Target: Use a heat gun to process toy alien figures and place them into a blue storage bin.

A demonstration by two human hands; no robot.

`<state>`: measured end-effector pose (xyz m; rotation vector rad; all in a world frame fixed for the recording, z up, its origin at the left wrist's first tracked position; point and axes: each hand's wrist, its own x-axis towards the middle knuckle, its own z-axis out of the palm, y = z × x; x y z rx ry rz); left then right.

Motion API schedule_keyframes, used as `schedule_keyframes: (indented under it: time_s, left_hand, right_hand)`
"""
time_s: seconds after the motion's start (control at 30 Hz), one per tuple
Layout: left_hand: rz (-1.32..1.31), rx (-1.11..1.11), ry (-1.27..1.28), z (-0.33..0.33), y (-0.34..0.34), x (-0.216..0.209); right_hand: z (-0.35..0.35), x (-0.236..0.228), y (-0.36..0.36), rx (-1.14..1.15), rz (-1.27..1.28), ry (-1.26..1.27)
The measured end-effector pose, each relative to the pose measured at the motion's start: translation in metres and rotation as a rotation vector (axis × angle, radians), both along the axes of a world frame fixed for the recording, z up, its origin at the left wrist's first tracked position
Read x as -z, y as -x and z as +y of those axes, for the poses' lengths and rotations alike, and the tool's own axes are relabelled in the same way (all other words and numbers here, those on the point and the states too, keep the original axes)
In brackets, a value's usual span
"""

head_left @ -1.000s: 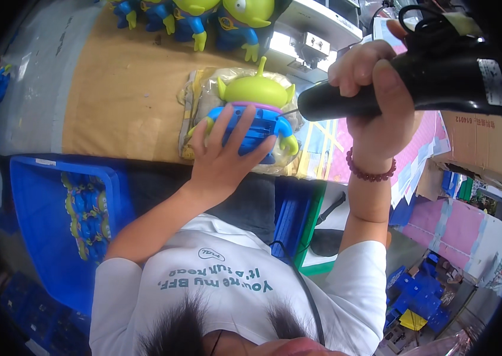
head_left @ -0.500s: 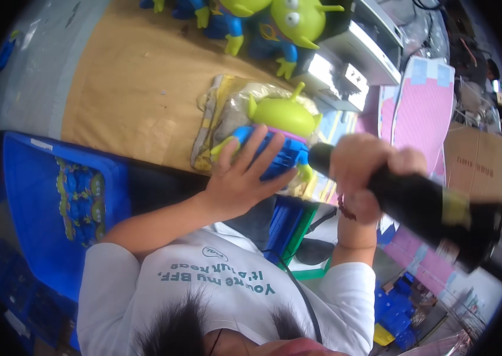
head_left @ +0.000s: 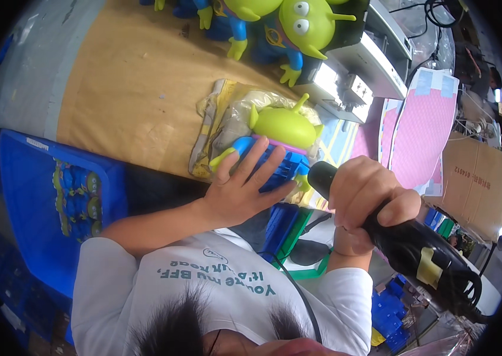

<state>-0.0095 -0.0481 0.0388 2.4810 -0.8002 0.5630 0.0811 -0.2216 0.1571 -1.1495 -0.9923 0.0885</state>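
Note:
A toy alien figure (head_left: 286, 127) with a green head and blue body lies with its back upward on a plastic-wrapped pad (head_left: 220, 121). Across its blue back my left hand (head_left: 242, 184) is laid open, fingers spread and pressing on it. My right hand (head_left: 363, 193) is closed around a black electric screwdriver (head_left: 423, 246) with yellow tape on its body and a cord at its rear end. The screwdriver's front end points toward the toy's lower body. Whether its tip touches the toy I cannot tell.
More alien figures (head_left: 301, 35) stand at the table's far side, beside a grey-white machine (head_left: 375, 65). A blue bin (head_left: 31, 207) at the left contains several figures. Brown paper (head_left: 120, 89) covers the table. Pink sheets (head_left: 423, 130) and a cardboard box (head_left: 476, 184) are at the right.
My right hand has shifted slightly, and the screwdriver's rear end has swung down. The blur on hand and tool is gone. My left hand stays on the toy.

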Motion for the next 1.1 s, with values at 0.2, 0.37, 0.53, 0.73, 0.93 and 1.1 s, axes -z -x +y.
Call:
schedule_keyframes:
  time_s: [0.2,0.37,0.53,0.73,0.93,1.1]
  left_hand:
    - [0.039,0.020,0.061,-0.001,0.001,-0.005]
    - [0.018,0.020,0.031,-0.002,0.001,-0.005]
    - [0.125,0.027,0.067,0.015,0.003,-0.027]
    - [0.278,-0.036,0.539,0.049,-0.009,-0.007]
    - [0.419,-0.038,0.714,0.046,-0.017,0.015]
    - [0.378,-0.051,0.718,0.049,-0.017,0.021]
  right_hand:
    - [-0.001,-0.003,0.017,0.198,0.002,0.030]
    - [-0.001,-0.003,0.019,0.208,0.043,0.006]
    - [-0.011,-0.019,0.019,0.284,0.081,-0.003]
    - [-0.037,-0.054,-0.047,0.796,0.085,0.032]
    - [-0.021,-0.013,-0.081,0.933,0.412,0.135]
    - [-0.009,-0.049,-0.057,0.659,0.374,0.101]
